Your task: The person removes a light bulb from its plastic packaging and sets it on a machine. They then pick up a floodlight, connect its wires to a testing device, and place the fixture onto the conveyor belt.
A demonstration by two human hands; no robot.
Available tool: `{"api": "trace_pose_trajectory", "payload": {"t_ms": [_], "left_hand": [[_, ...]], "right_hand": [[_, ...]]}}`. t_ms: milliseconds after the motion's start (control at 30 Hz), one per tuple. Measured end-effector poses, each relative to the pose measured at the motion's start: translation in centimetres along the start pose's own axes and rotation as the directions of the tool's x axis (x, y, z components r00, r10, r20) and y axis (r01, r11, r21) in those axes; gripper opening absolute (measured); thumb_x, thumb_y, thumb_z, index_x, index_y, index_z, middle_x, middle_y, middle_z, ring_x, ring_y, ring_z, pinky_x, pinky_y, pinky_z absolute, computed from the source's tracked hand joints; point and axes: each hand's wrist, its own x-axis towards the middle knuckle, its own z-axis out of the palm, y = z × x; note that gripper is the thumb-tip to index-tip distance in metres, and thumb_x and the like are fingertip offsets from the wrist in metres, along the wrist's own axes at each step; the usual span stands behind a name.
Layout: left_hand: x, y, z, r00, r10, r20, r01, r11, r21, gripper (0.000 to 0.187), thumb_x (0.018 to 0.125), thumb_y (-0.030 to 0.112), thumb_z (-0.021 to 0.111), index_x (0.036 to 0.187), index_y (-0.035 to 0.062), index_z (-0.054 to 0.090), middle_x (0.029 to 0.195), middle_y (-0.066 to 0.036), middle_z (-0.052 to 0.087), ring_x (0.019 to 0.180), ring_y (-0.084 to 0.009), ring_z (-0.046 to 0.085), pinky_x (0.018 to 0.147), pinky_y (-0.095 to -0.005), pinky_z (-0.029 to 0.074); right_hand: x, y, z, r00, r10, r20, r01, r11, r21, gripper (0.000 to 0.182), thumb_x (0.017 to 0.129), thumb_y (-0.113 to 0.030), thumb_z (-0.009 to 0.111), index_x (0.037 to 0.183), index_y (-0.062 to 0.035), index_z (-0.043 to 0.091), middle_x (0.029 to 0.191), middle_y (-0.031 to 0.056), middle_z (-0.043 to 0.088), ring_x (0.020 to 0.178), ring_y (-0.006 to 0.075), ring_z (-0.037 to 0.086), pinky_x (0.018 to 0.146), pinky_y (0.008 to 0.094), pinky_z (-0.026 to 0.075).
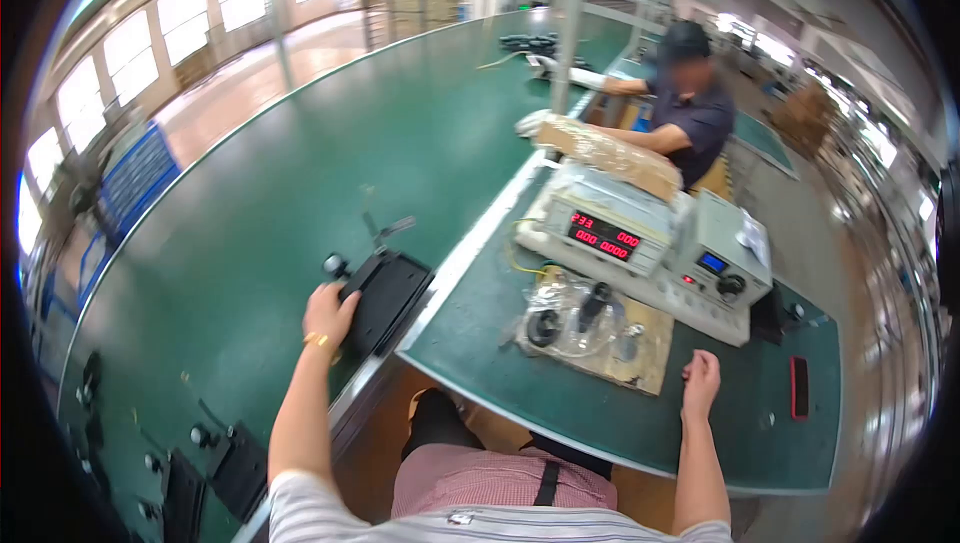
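My left hand [328,315] grips the near-left edge of a black rectangular unit [388,295], thumb and fingers closed against it. The unit lies on the long green table by its metal edge, with a round black knob [337,265] beside my fingers and thin strips sticking out at its far end. My right hand [702,375] rests on the green side table [480,343], its fingers curled in, with nothing visible in them. Left of this hand is a worn board [650,358] bearing a clear plastic bag [570,293] and dark round parts.
A meter with red digits [605,235] and a grey box with a dial [722,263] stand behind the board. A red-edged phone [799,388] lies to the right. More black units [240,468] sit at lower left. Across the table, a gloved person [685,113] works near a post.
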Motion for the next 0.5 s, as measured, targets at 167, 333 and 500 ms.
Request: {"api": "trace_pose_trajectory", "payload": {"t_ms": [167,333,500], "left_hand": [[-7.4,5.3,-4.5,0.98,0.192,0.051,-0.169,0.942,-0.29,0.027,0.078,0.017,0.069,0.097,-0.0003,0.061,0.088,-0.014,0.058,0.085,-0.0307,0.057,0.075,-0.0378,0.046],[-12.3,13.4,-3.9,0.815,0.543,0.202,-0.419,0.794,-0.44,0.035,0.076,0.022,0.074,0.102,0.0025,0.062,0.093,-0.015,0.06,0.087,-0.0313,0.058,0.076,-0.0377,0.048],[-14.4,18.9,-2.2,0.628,0.696,0.348,-0.373,0.662,-0.65,0.033,0.083,0.03,0.067,0.105,0.006,0.064,0.093,-0.012,0.06,0.094,-0.0298,0.058,0.082,-0.037,0.048]], "right_hand": [[-1.6,-10.2,4.2,0.977,-0.125,0.171,0.123,0.992,0.02,0.017,0.093,-0.018,0.056,0.096,-0.0025,0.063,0.077,0.0003,0.06,0.068,0.0072,0.054,0.061,0.0228,0.044],[-5.4,-20.9,9.0,0.556,-0.425,0.715,0.337,0.901,0.273,0.026,0.096,-0.011,0.048,0.117,-0.0025,0.061,0.105,0.0072,0.065,0.094,0.0122,0.058,0.081,0.0253,0.045],[-6.0,-23.2,7.9,0.412,-0.356,0.839,0.214,0.933,0.29,0.026,0.096,-0.008,0.048,0.116,0.0003,0.061,0.107,0.0087,0.063,0.099,0.017,0.06,0.086,0.0288,0.046]]}}
